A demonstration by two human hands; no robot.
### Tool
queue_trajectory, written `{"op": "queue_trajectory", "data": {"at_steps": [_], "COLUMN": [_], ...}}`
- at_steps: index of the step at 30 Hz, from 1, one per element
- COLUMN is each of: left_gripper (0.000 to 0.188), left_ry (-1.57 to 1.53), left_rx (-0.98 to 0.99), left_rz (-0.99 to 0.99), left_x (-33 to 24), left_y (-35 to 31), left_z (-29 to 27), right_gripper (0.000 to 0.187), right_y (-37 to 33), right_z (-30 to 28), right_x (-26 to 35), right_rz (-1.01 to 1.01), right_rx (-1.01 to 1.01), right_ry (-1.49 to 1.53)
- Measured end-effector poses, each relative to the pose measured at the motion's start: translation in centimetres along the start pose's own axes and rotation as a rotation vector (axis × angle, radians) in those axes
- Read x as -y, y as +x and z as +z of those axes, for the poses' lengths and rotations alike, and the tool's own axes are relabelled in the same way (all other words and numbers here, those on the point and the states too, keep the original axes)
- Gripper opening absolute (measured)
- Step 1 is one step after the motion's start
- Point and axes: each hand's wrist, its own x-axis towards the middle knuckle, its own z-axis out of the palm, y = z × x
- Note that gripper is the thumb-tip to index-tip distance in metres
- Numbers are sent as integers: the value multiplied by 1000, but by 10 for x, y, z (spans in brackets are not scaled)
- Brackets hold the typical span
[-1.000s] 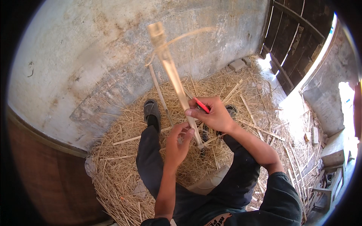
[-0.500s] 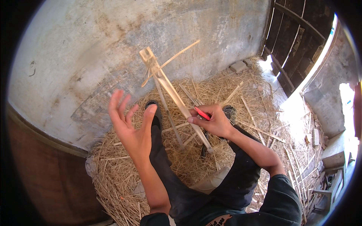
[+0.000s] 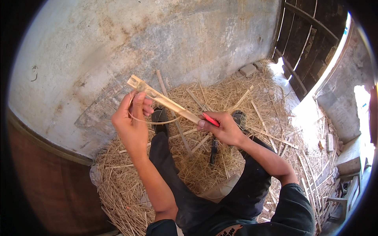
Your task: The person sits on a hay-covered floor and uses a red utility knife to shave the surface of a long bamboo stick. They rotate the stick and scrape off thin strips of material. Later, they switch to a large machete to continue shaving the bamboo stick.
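My right hand (image 3: 222,128) is closed round the lower end of a pale split bamboo slat (image 3: 169,103). A red-handled tool (image 3: 210,119) lies in the same grip; its working end cannot be made out. The slat slants up to the left, and its wider end has a node. By that end my left hand (image 3: 133,118) is curled, thumb toward fingers, on a thin bamboo strip (image 3: 155,122). This strip bows in a loop below the slat; where its ends run is partly hidden by my fingers.
Straw-like shavings (image 3: 130,177) and loose slats cover the floor round my feet. A longer slat (image 3: 173,108) leans up near the stained wall (image 3: 157,43). Brick-like blocks (image 3: 248,70) lie at the wall's foot, near a dark plank door (image 3: 307,39). A brown panel (image 3: 47,177) stands at left.
My left hand has gone from spread fingers to closed on the thin strip. The slat's upper end has swung down and left toward that hand. My right hand keeps its grip.
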Motion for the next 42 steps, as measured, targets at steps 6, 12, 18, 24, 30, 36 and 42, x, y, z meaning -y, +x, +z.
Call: {"op": "queue_trajectory", "data": {"at_steps": [6,12,18,24,30,36,42], "left_gripper": [27,31,25,42,58,49,33], "left_ry": [200,81,-788,254,786,526,357], "left_rx": [170,205,471,541,193,653,641], "left_rz": [11,-117,-108,-200,131,127,-44], "left_x": [11,35,75,57,47,-6,30], "left_y": [-3,-34,-53,-68,-64,-95,-125], "left_z": [-38,-52,-58,-92,-123,-32,-19], "right_gripper": [22,25,26,25,21,25,39], "right_y": [11,18,24,17,8,20,5], "right_z": [-31,-64,-78,-105,-121,-100,-86], "right_x": [3,20,24,27,46,79,83], "right_rz": [-190,-201,-43,-52,-75,-37,-409], "right_rx": [-43,75,324,253,336,474,-194], "right_ry": [-304,-366,-233,-606,-772,-860,-643]}}
